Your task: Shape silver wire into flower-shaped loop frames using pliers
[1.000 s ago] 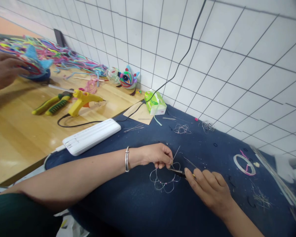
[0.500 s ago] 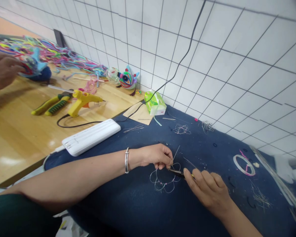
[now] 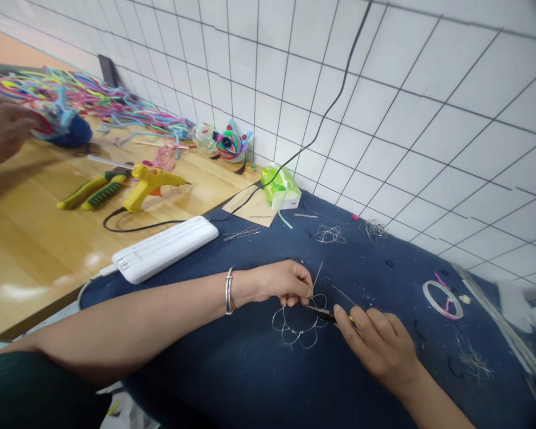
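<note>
My left hand (image 3: 290, 282), with a silver bangle at the wrist, pinches a thin wire ring (image 3: 300, 331) shaped into petal-like loops with small pink beads. A straight wire end (image 3: 318, 275) sticks up past its fingertips. My right hand (image 3: 377, 342) is closed round slim pliers (image 3: 324, 313) with dark jaws and a bit of yellow on the handle. The jaw tips reach the wire just beside my left fingertips; whether they grip it I cannot tell. Both hands are over the dark blue cloth (image 3: 268, 381).
Wire coils (image 3: 329, 234), a white ring-shaped roll (image 3: 442, 299) and wire scraps (image 3: 473, 357) lie around. Left are a white power bank (image 3: 165, 247), a yellow glue gun (image 3: 149, 185) and large pliers (image 3: 93, 187). Another person's hand (image 3: 2, 131) holds a blue craft piece (image 3: 69, 128).
My hands and the wire ring stay almost in place; the pliers and right hand shift very slightly. The other person's hand and the blue craft piece have moved a little.
</note>
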A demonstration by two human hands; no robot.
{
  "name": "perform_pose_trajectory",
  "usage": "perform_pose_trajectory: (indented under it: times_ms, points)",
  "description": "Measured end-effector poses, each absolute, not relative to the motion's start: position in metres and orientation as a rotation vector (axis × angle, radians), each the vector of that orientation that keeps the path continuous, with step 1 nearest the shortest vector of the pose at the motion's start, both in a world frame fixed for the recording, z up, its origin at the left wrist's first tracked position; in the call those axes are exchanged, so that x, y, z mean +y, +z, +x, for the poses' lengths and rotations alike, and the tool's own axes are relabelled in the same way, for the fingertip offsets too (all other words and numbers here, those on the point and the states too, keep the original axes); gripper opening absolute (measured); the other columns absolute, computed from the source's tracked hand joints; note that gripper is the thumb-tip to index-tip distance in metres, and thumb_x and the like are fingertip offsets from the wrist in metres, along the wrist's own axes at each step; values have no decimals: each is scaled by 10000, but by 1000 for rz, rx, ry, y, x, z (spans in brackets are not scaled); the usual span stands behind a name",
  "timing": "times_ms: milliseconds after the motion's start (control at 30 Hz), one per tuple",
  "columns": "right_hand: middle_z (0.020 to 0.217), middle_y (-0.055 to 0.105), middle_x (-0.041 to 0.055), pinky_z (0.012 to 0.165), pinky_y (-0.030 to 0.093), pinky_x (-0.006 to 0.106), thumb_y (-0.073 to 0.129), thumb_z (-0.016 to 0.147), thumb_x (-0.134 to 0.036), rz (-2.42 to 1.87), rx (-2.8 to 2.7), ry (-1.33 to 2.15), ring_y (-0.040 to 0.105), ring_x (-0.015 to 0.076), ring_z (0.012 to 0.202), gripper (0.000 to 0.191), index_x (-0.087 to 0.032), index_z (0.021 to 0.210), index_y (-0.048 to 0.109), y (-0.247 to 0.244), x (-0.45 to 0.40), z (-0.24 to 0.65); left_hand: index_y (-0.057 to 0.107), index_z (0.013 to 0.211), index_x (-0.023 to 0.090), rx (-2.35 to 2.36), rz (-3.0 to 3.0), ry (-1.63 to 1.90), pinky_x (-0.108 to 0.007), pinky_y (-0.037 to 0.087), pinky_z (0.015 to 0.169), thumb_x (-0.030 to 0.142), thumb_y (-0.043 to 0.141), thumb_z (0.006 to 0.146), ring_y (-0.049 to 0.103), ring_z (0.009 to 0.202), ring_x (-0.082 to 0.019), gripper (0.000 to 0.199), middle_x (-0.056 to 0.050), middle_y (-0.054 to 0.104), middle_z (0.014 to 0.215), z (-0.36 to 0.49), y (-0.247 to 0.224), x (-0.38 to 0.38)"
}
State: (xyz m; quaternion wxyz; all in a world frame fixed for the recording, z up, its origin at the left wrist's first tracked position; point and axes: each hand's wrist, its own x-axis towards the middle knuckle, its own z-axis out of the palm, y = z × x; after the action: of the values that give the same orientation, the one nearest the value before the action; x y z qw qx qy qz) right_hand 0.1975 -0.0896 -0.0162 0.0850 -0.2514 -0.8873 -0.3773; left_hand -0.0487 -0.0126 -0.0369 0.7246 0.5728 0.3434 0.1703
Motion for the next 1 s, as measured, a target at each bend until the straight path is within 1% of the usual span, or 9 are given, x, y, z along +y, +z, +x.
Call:
perform_pose_trajectory:
  times_ms: [167,300,433,600,800,1000]
  points:
    - [888,620,19,644,336,322,613,770,-175,-763,-2662,-1099,480,168,745,402,-216,1165,550,-16,-89,198,588,721,136,766,1275,389,-147,324,383,214,570,694,465,440,-40,85,4,602,659,-48,-36,-13]
    - [897,612,19,616,326,302,609,772,-169,-802,-2687,-1052,460,139,687,421,-225,1182,529,-18,-89,200,589,725,141,770,1286,399,-151,323,386,217,570,690,461,437,-42,86,6,607,661,-48,-35,-14]
    - [868,602,16,582,317,290,604,779,-189,-855,-2682,-999,439,125,646,412,-224,1181,524,-21,-88,198,588,718,138,762,1315,437,-156,322,394,209,569,691,450,431,-41,79,10,598,641,-47,-34,-14]
    - [815,582,31,567,336,270,577,813,-272,-908,-2674,-866,458,134,669,314,-212,1121,558,-19,-89,192,589,726,132,758,1365,470,-162,327,411,209,567,697,445,434,-41,86,10,586,636,-46,-36,-15]
    - [809,575,56,574,385,259,559,819,-318,-991,-2684,-676,481,152,700,309,-182,1097,572,-20,-90,188,590,737,140,768,1475,487,-163,330,418,175,527,703,436,438,-43,80,19,575,625,-46,-36,-15]
    - [805,571,56,596,423,246,546,823,-339,-1056,-2679,-442,514,148,713,295,-178,1068,578,-26,-89,188,587,742,151,772,1549,483,-165,330,422,213,540,712,442,451,-48,83,25,581,638,-46,-34,-14]
